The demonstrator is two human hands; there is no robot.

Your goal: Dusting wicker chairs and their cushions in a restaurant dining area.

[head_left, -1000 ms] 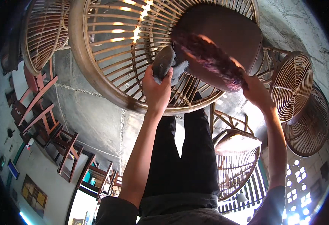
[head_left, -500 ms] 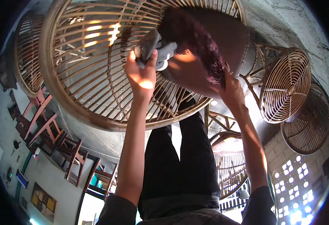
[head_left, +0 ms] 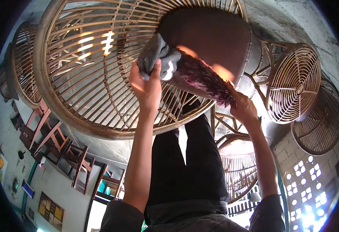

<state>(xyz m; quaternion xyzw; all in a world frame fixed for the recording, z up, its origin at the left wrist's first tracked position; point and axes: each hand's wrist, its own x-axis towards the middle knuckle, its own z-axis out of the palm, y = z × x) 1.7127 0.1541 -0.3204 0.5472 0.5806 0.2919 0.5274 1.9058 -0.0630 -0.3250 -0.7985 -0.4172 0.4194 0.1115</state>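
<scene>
My left hand [head_left: 148, 83] is closed on a bunched grey cloth [head_left: 156, 56], held over the slats of a large round rattan chair [head_left: 103, 85]. In my right hand [head_left: 245, 107] is the handle end of a dark purplish feather duster [head_left: 204, 77]; my fingers wrap round it and hide the handle. The duster slants up and left across the lower part of a brown padded seat cushion [head_left: 208, 34], its tip beside the grey cloth. Whether the tip touches the cloth I cannot tell.
To the right stands a round rattan piece with a spiral top [head_left: 299, 87], with another rattan chair [head_left: 320, 120] behind it. A further rattan chair [head_left: 26, 65] is at the far left. Dark wooden chairs [head_left: 76, 162] line the lower left. Below right is a rattan seat [head_left: 239, 166].
The duster has swung down from the upper cushion to its near edge, its tip now by the grey cloth. My right hand has dropped slightly to the right; the left stays nearly in place.
</scene>
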